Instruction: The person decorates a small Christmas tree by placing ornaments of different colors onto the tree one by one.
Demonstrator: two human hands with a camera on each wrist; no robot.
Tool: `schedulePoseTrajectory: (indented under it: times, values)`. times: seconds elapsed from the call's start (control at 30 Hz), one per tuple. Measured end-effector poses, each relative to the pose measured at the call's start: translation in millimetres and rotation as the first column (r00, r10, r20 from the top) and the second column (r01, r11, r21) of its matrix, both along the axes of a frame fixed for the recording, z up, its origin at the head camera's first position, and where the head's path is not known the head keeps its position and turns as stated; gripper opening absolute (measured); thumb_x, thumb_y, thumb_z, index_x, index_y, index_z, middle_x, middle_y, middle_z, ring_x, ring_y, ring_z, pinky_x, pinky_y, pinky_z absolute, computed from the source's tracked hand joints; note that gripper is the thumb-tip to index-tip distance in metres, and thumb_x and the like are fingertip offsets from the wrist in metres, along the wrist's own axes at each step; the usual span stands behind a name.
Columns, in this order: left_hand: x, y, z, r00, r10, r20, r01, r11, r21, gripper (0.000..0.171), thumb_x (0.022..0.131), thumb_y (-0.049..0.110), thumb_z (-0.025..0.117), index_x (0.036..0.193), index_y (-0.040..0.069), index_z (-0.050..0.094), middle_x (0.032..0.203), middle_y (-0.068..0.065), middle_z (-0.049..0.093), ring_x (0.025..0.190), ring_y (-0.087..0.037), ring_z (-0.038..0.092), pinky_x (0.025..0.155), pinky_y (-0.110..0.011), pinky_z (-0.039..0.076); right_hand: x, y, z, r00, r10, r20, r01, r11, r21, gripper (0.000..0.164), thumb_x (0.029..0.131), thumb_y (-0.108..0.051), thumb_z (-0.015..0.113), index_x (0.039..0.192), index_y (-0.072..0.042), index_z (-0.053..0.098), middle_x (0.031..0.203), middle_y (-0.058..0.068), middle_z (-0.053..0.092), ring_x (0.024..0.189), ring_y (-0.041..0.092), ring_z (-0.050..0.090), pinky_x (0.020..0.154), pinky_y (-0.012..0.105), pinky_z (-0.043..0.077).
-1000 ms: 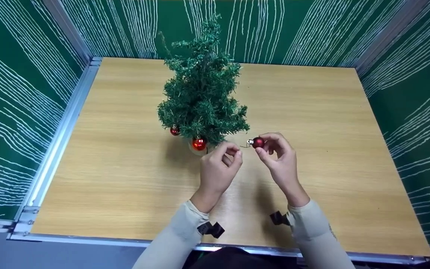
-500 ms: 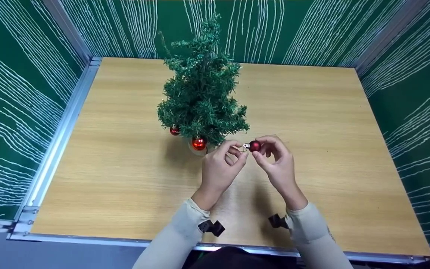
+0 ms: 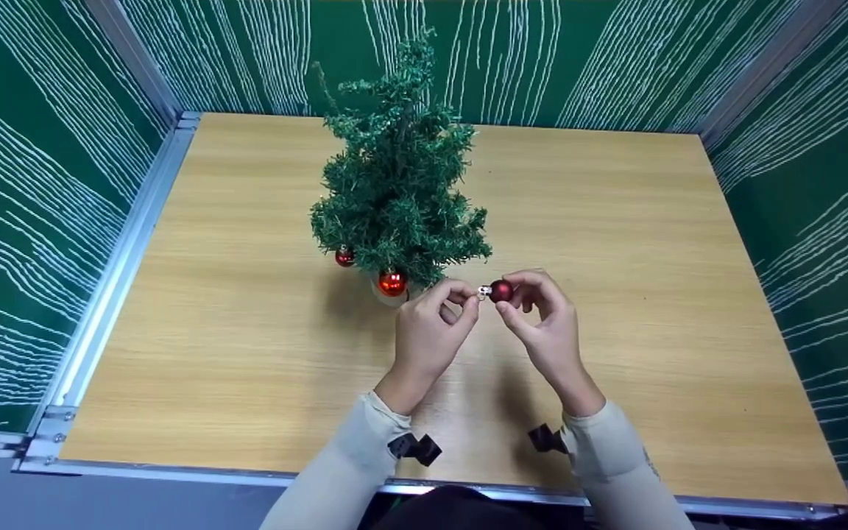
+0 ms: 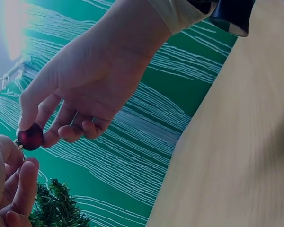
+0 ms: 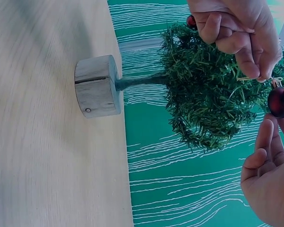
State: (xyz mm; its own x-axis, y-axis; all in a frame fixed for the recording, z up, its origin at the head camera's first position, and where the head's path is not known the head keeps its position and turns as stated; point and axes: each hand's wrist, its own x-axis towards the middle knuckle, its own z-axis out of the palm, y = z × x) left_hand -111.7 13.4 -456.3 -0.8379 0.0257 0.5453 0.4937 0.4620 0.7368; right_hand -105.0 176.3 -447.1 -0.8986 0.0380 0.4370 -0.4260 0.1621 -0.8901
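Observation:
My right hand [image 3: 548,316] pinches a dark red Christmas bauble [image 3: 501,291] between thumb and fingertips, its silver cap facing left. My left hand [image 3: 431,335] pinches the thin wire hook at that cap; in the right wrist view a bit of wire [image 5: 244,79] sticks out from the left fingertips. Both hands are in the air, just in front of the right lower branches of a small green Christmas tree [image 3: 398,169]. Two other red baubles hang low on the tree: a shiny one [image 3: 392,283] at the front and a smaller-looking one [image 3: 344,256] to its left.
The tree stands on a round whitish wooden base [image 5: 97,87] on the wood-grain table [image 3: 247,353]. Green walls with white streaks [image 3: 512,59] enclose the back and sides, and metal profiles [image 3: 122,221] edge the tabletop. A black wrist camera [image 3: 415,449] sits at the left cuff.
The right hand has brought the bauble left and slightly toward the person, so its cap is now at the left fingertips. The wire visible between them has shortened. The tree has stayed put.

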Motion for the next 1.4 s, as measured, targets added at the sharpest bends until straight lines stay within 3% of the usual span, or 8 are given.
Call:
schedulePoseTrajectory:
  times: [0.23, 0.5, 0.77, 0.97, 1.07, 1.27, 1.4]
  values:
    - [0.4, -3, 3.2, 1.000, 0.018, -0.017, -0.018, 1.000, 0.017, 0.009, 0.088, 0.018, 0.068, 0.085, 0.010, 0.067, 0.077, 0.002, 0.071, 0.054, -0.005, 0.060, 0.054, -0.020, 0.051, 7.9, -4, 12.9, 1.000, 0.007, 0.006, -0.007, 1.000, 0.008, 0.028, 0.079, 0.016, 0.069, 0.106, 0.015, 0.060, 0.086, 0.000, 0.058, 0.074, 0.008, 0.053, 0.067, 0.024, 0.042]
    - [1.2, -4, 4.4, 0.998, 0.007, -0.055, -0.006, 1.000, 0.007, 0.006, 0.087, 0.015, 0.067, 0.086, 0.010, 0.067, 0.078, 0.001, 0.071, 0.053, -0.003, 0.058, 0.054, -0.014, 0.047, 12.5, -6, 4.8, 0.998, 0.036, 0.053, -0.036, 0.999, -0.015, 0.031, 0.078, 0.018, 0.069, 0.106, 0.015, 0.056, 0.090, 0.005, 0.060, 0.077, 0.012, 0.056, 0.074, 0.023, 0.048]
    - [0.5, -5, 5.2, 0.997, -0.009, -0.080, 0.007, 1.000, -0.025, 0.003, 0.087, 0.014, 0.064, 0.087, 0.012, 0.067, 0.080, 0.003, 0.069, 0.054, -0.002, 0.058, 0.056, -0.014, 0.047, 15.5, -11, -6.3, 0.989, 0.123, 0.087, -0.124, 0.992, 0.009, 0.041, 0.077, 0.016, 0.072, 0.110, 0.014, 0.048, 0.100, 0.004, 0.059, 0.081, 0.016, 0.058, 0.077, 0.026, 0.050]
    - [-0.1, -6, 5.0, 0.995, -0.026, -0.091, 0.021, 0.998, -0.053, 0.005, 0.084, 0.010, 0.066, 0.086, 0.013, 0.068, 0.080, 0.004, 0.069, 0.057, -0.004, 0.059, 0.057, -0.014, 0.048, 14.0, -12, -3.4, 0.983, 0.144, 0.116, -0.151, 0.987, 0.057, 0.033, 0.081, 0.012, 0.070, 0.111, 0.013, 0.055, 0.099, 0.022, 0.061, 0.080, 0.017, 0.057, 0.076, 0.027, 0.049]
    - [-0.4, -6, 4.9, 0.995, -0.033, -0.099, 0.026, 0.998, -0.063, 0.004, 0.084, 0.011, 0.066, 0.086, 0.013, 0.069, 0.081, 0.004, 0.069, 0.059, -0.005, 0.060, 0.058, -0.014, 0.048, 12.0, -13, 3.4, 0.986, 0.132, 0.103, -0.140, 0.988, 0.072, 0.027, 0.083, 0.011, 0.068, 0.108, 0.013, 0.058, 0.097, 0.026, 0.060, 0.079, 0.013, 0.055, 0.075, 0.025, 0.048]
    - [0.0, -6, 4.6, 0.992, -0.050, -0.112, 0.041, 0.996, -0.077, 0.004, 0.085, 0.012, 0.066, 0.087, 0.012, 0.070, 0.080, 0.004, 0.068, 0.060, -0.004, 0.060, 0.059, -0.013, 0.049, 7.7, -16, 16.0, 0.996, 0.084, 0.013, -0.085, 0.987, 0.134, 0.016, 0.084, 0.010, 0.068, 0.099, 0.008, 0.066, 0.090, 0.015, 0.061, 0.076, 0.010, 0.053, 0.072, 0.027, 0.046]
    - [0.9, -6, 5.2, 0.992, -0.062, -0.111, 0.052, 0.995, -0.089, 0.004, 0.087, 0.013, 0.067, 0.088, 0.012, 0.070, 0.079, 0.004, 0.068, 0.060, -0.004, 0.060, 0.059, -0.013, 0.049, 5.6, -17, 19.3, 0.996, 0.080, -0.032, -0.074, 0.984, 0.162, 0.012, 0.083, 0.010, 0.069, 0.095, 0.006, 0.069, 0.089, 0.020, 0.061, 0.076, 0.013, 0.053, 0.072, 0.027, 0.046]
